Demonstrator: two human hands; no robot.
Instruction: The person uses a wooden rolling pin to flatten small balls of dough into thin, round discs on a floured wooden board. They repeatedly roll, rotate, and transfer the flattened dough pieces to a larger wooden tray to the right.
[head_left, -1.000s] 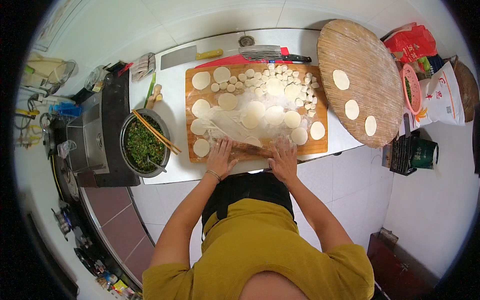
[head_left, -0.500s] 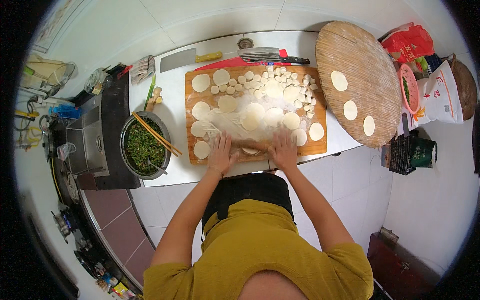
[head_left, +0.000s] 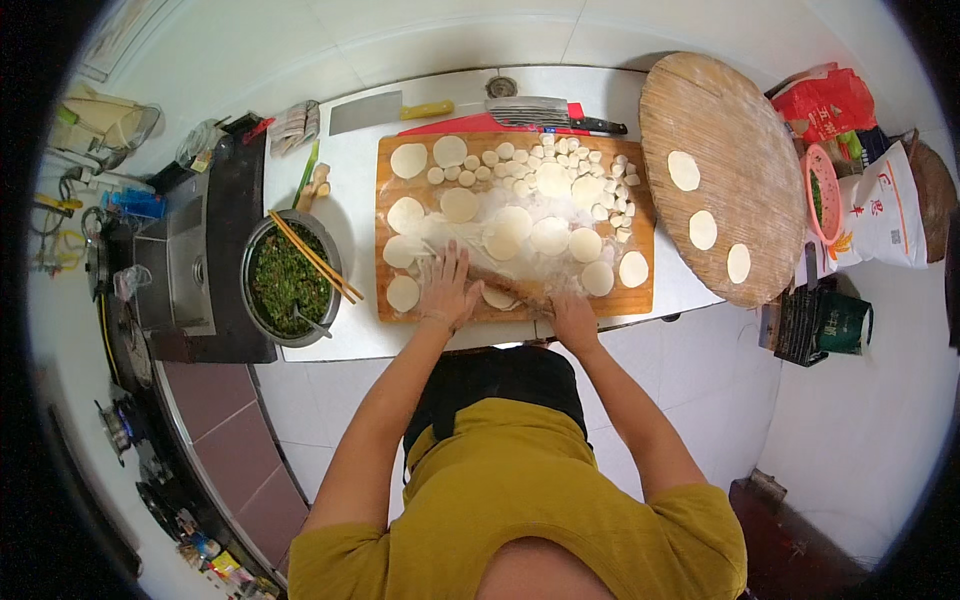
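A wooden rolling pin [head_left: 503, 284] lies slanted over the near part of the floured wooden cutting board [head_left: 645, 290]. My left hand [head_left: 448, 289] rests flat over its left end, fingers stretched out and apart. At the right end, by the board's near edge, my right hand [head_left: 574, 321] has its fingers curled around the pin. A dough round [head_left: 497, 298] partly shows under and in front of the pin. Several flat dough wrappers [head_left: 508, 226] lie across the board, with many small dough pieces [head_left: 570, 158] at its far right and loose flour in the middle.
A bowl of chopped green filling [head_left: 290, 278] with chopsticks [head_left: 310, 255] and a spoon stands left. Behind the board lie a cleaver [head_left: 366, 113] and a black-handled knife [head_left: 598, 126]. The round woven tray [head_left: 740, 150] overhangs the counter at right, holding three wrappers.
The rolling pin has turned: its right end and my right hand came nearer to me, while my left hand moved slightly away. My right fingers look more curled. The view shifted slightly.
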